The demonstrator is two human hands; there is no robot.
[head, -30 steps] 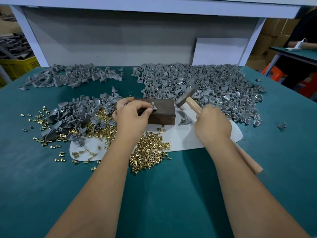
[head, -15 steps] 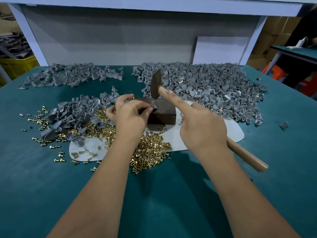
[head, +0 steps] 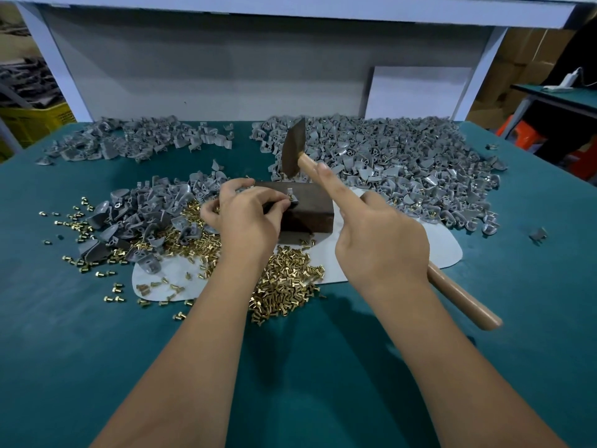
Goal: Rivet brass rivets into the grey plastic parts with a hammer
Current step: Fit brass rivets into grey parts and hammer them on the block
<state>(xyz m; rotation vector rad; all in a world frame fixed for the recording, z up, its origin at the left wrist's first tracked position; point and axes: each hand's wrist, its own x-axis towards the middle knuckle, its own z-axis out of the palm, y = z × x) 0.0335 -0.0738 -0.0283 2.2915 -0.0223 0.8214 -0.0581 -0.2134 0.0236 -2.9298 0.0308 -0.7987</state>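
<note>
A dark brown block (head: 311, 215) sits on a white sheet (head: 442, 250) at the table's middle. On its top stands a small grey plastic part (head: 289, 193) with a brass rivet in it, pinched by the fingers of my left hand (head: 245, 218). My right hand (head: 378, 240) grips the wooden handle of a hammer (head: 294, 150), forefinger stretched along the handle. The dark hammer head hangs raised above the block's far edge. A heap of loose brass rivets (head: 284, 286) lies in front of the block.
A large heap of grey parts (head: 403, 163) covers the back right of the green table (head: 97, 350). Smaller grey heaps lie at the back left (head: 129, 143) and left of the block (head: 155, 208). Scattered rivets (head: 74, 221) dot the left. A yellow crate (head: 35, 121) stands beyond the left edge.
One second ago the hammer head lay low to the right of the block. It has swung up and left and now hangs over the block. My left hand has stayed on the part.
</note>
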